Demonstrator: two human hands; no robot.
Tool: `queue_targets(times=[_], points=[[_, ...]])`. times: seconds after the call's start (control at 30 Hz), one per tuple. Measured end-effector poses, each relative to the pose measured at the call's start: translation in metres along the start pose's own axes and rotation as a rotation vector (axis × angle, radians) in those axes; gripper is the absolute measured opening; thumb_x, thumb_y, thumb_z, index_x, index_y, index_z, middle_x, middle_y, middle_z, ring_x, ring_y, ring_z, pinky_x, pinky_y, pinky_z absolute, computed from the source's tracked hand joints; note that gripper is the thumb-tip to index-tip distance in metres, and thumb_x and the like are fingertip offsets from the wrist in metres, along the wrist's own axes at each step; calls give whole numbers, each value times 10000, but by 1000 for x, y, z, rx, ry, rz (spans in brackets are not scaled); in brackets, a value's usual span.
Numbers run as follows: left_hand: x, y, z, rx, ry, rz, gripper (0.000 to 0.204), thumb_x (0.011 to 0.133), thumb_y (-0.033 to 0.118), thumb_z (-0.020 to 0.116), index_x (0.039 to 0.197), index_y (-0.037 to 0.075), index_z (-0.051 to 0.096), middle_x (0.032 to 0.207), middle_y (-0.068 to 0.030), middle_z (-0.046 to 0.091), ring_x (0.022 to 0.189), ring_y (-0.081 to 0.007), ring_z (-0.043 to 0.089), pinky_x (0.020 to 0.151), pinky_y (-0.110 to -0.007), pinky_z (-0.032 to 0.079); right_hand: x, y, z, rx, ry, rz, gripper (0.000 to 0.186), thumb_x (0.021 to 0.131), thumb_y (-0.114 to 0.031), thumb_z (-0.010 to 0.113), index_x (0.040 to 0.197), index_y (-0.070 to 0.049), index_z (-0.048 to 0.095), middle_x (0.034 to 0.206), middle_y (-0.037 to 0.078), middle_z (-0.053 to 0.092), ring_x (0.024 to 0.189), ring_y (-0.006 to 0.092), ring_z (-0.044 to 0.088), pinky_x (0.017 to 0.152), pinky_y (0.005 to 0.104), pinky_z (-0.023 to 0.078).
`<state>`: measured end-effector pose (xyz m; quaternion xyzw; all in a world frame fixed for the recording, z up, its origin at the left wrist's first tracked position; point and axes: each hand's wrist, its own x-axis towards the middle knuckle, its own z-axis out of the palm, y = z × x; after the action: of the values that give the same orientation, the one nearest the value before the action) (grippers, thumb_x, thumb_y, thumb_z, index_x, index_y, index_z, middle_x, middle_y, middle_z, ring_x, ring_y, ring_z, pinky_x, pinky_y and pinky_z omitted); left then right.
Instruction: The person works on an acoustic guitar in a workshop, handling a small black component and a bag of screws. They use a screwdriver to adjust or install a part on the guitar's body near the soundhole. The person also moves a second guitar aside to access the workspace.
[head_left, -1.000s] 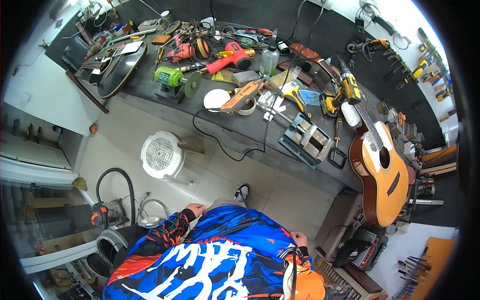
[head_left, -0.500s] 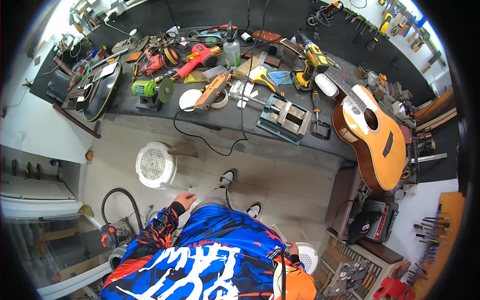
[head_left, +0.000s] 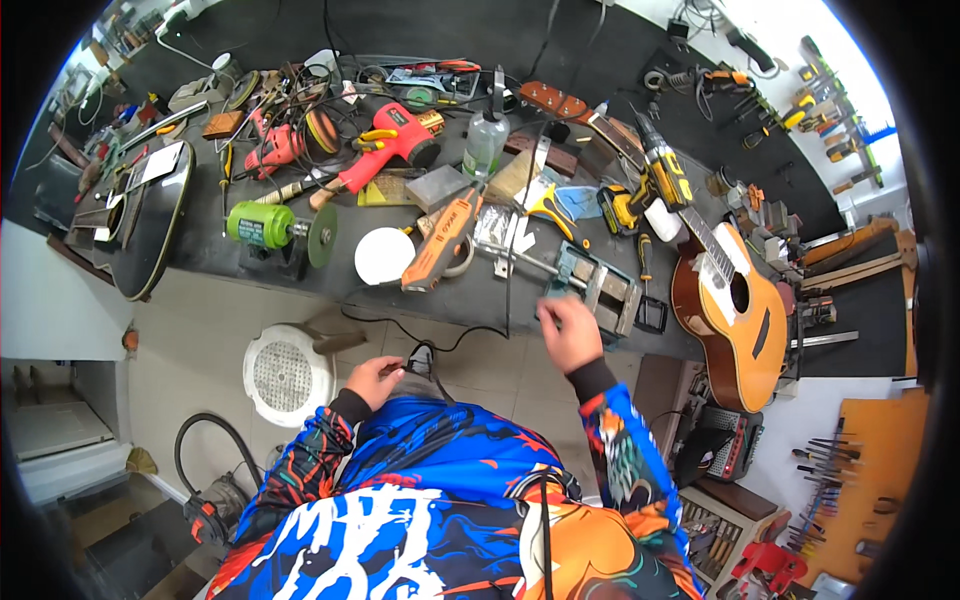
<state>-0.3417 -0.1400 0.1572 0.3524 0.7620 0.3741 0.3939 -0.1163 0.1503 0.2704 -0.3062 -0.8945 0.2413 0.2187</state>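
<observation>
My right hand (head_left: 572, 335) is raised at the front edge of the workbench (head_left: 455, 312), just short of the grey-green vise (head_left: 598, 287). Its fingers are loosely bent, and I see nothing held in them. My left hand (head_left: 376, 381) hangs low in front of my body, near the white plastic stool (head_left: 288, 372); its fingers are slightly apart with nothing visible in them. Left of the vise, an orange corded power tool (head_left: 443, 243) leans beside a white round disc (head_left: 384, 255). A screwdriver (head_left: 645, 258) lies to the vise's right.
An acoustic guitar (head_left: 735, 300) rests at the bench's right end, with a yellow cordless drill (head_left: 660, 175) behind it. Leftward are a green bench grinder (head_left: 262, 226), a red heat gun (head_left: 395, 140) and a dark guitar body (head_left: 150, 225). A vacuum cleaner (head_left: 215, 508) stands on the floor.
My right hand has risen from beside my body to the bench edge near the vise. My left hand has come slightly up. The view has moved closer to the bench.
</observation>
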Motion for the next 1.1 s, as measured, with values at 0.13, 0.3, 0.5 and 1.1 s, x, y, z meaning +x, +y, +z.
queue_targets(times=[0.13, 0.3, 0.5, 1.1], points=[[0, -9, -42, -17, 5, -65, 319, 899, 207, 657, 1147, 5, 648, 1022, -151, 702, 940, -226, 685, 840, -327, 531, 115, -12, 38, -240, -187, 58, 152, 851, -202, 623, 885, -84, 713, 871, 138, 649, 859, 338, 631, 779, 425, 517], [1, -35, -63, -103, 110, -217, 319, 912, 205, 648, 1156, -1, 641, 1004, -139, 703, 920, -211, 678, 815, -323, 532, 163, -32, 85, -519, -464, 150, 292, 790, -285, 685, 1027, -118, 705, 1039, 107, 670, 1034, 303, 608, 847, 459, 492], [-13, -39, -49, -245, 234, -348, 319, 918, 216, 645, 1160, 9, 643, 986, -123, 707, 888, -180, 667, 797, -309, 527, 182, -21, 78, -455, -644, 37, 313, 777, -269, 669, 1047, -116, 711, 1013, 145, 694, 971, 318, 653, 836, 449, 495], [-47, 4, 60, -301, 470, -400, 300, 916, 213, 653, 1153, 28, 657, 983, -104, 710, 860, -162, 669, 779, -296, 531, 213, 14, 80, -539, -810, -634, 173, 843, -202, 562, 920, -173, 714, 865, 84, 717, 839, 286, 704, 739, 420, 549]])
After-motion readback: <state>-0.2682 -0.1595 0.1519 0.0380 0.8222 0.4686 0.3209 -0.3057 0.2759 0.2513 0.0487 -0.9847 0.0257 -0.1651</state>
